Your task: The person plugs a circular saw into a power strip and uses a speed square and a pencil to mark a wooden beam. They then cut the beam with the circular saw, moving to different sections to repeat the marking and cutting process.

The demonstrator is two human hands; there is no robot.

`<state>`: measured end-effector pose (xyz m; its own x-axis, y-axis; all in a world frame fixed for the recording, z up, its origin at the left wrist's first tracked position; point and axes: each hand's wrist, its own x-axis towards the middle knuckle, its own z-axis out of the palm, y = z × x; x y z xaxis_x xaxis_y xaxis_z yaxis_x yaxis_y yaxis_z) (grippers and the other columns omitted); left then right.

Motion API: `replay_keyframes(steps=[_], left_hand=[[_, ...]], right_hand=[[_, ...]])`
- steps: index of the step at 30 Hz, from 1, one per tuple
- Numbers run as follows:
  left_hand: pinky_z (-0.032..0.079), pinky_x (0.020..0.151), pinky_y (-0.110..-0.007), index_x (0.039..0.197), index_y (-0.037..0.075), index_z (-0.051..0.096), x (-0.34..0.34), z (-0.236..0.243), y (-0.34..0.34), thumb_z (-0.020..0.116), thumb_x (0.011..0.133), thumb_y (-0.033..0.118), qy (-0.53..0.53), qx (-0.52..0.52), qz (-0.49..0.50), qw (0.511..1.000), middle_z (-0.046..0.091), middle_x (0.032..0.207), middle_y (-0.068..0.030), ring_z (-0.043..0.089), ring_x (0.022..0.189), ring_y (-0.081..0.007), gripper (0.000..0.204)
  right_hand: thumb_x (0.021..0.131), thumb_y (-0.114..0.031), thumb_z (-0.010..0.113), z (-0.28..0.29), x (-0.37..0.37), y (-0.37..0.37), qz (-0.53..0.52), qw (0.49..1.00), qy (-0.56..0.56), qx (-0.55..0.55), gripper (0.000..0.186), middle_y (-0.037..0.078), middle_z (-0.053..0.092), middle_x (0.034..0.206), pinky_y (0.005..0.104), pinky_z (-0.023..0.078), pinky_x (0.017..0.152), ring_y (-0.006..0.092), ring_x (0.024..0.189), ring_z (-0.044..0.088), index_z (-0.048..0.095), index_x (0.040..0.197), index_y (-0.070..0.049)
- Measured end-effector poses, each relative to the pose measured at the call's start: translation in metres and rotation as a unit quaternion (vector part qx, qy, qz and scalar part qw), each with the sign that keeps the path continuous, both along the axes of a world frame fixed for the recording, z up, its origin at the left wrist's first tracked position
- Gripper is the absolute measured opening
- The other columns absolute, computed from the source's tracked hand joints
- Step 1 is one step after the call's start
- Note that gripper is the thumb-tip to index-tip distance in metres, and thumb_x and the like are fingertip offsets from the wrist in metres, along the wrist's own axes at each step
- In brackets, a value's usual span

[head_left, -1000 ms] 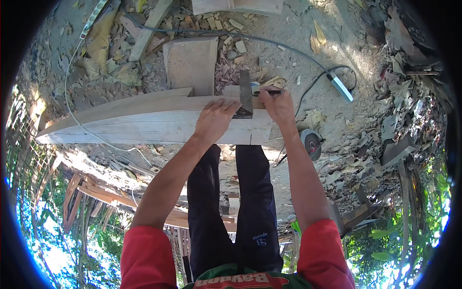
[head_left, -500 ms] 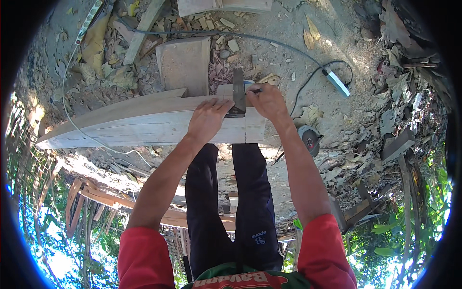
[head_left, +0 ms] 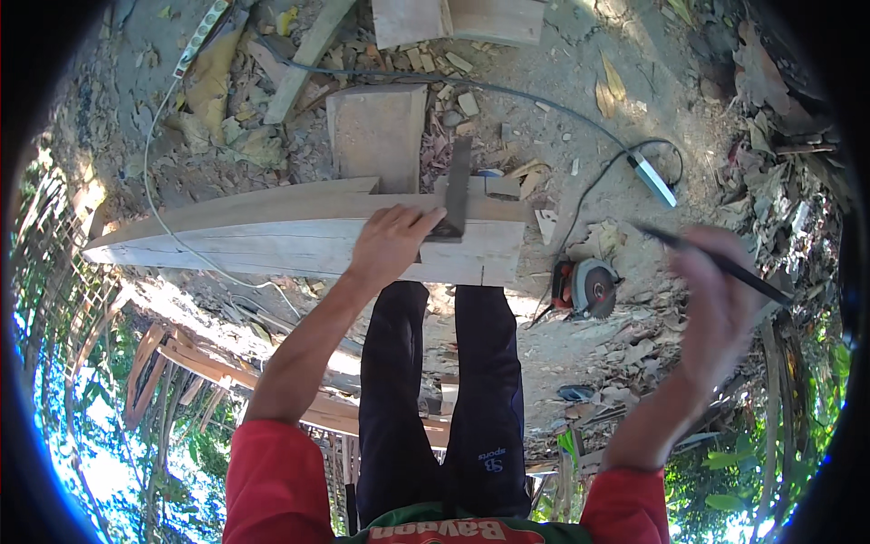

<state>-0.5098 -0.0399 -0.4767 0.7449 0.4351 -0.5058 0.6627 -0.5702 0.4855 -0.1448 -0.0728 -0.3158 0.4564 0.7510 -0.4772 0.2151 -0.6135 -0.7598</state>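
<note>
Wooden beam [head_left: 263, 243] under our left hand [head_left: 388, 240], which touches a square [head_left: 459, 181], gripping or not we cannot tell; right of the beam our right hand [head_left: 716, 286] grips a black pen [head_left: 664, 238]

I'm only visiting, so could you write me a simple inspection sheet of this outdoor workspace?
Surface: bare dirt ground, littered.
Job's things: long wooden beam, tapering leftward; dark square lying across its right part; dark pen-like tool.
Clutter: wood chips, dry leaves; a circular saw right of the beam.
Hands: left hand on the beam, fingertips at the square; right hand, blurred, holds the pen-like tool away from the beam.
Cables: white cable passes across the beam's left part; dark cable lies beyond it.
Surroundings: greenery; other people, nothing seen.
</note>
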Motion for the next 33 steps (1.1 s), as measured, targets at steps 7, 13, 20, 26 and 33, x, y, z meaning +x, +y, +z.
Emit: replay_keyframes(steps=[7,13,20,26,33], left_hand=[[0.043,0.08,-0.042,0.13,-0.001,0.048,-0.046,0.084,0.038,0.067,0.083,0.021,0.021,0.008,0.12,0.993,0.051,0.099,-0.019,0.052,0.088,-0.0357,0.056],[0.042,0.084,-0.046,0.125,-0.003,0.049,-0.042,0.039,0.041,0.066,0.088,0.026,0.024,0.037,0.249,0.967,0.051,0.097,-0.0198,0.05,0.091,-0.0371,0.05],[0.042,0.09,-0.047,0.12,0.0,0.055,-0.022,-0.101,0.043,0.072,0.084,0.033,0.05,0.143,0.248,0.957,0.055,0.106,-0.0227,0.053,0.1,-0.0394,0.052],[0.043,0.094,-0.051,0.121,-0.001,0.053,-0.018,-0.156,0.053,0.075,0.078,0.047,0.213,0.14,0.368,0.894,0.056,0.121,-0.0247,0.054,0.113,-0.0441,0.067],[0.048,0.092,-0.051,0.115,0.008,0.061,-0.019,-0.141,0.077,0.066,0.082,0.053,0.157,0.042,0.295,0.942,0.064,0.114,-0.0219,0.061,0.108,-0.0387,0.056]], right_hand=[[0.103,-0.031,0.035,0.088,0.038,-0.019,0.221,0.937,0.086,0.257,0.044,0.025,0.061,0.097,0.0308,0.047,0.052,0.0294,0.065,0.059,0.046,0.136,-0.004],[0.097,-0.026,0.045,0.081,0.02,-0.03,0.183,0.959,-0.002,0.217,0.03,0.015,0.058,0.096,0.0309,0.046,0.054,0.0215,0.068,0.057,0.053,0.114,-0.003],[0.096,-0.032,0.051,0.059,0.041,-0.044,0.139,0.958,0.071,0.24,0.036,0.013,0.055,0.114,0.032,0.052,0.062,0.023,0.083,0.06,0.05,0.123,-0.009],[0.094,-0.017,0.052,-0.021,-0.024,-0.104,-0.1,0.981,0.043,0.159,0.022,0.015,0.061,0.106,0.0299,0.052,0.063,0.0198,0.08,0.063,0.059,0.105,0.0],[0.092,-0.014,0.062,-0.085,-0.138,-0.25,-0.221,0.952,0.153,-0.149,0.022,0.008,0.068,0.091,0.0255,0.05,0.067,0.0119,0.075,0.062,0.065,0.107,0.002]])
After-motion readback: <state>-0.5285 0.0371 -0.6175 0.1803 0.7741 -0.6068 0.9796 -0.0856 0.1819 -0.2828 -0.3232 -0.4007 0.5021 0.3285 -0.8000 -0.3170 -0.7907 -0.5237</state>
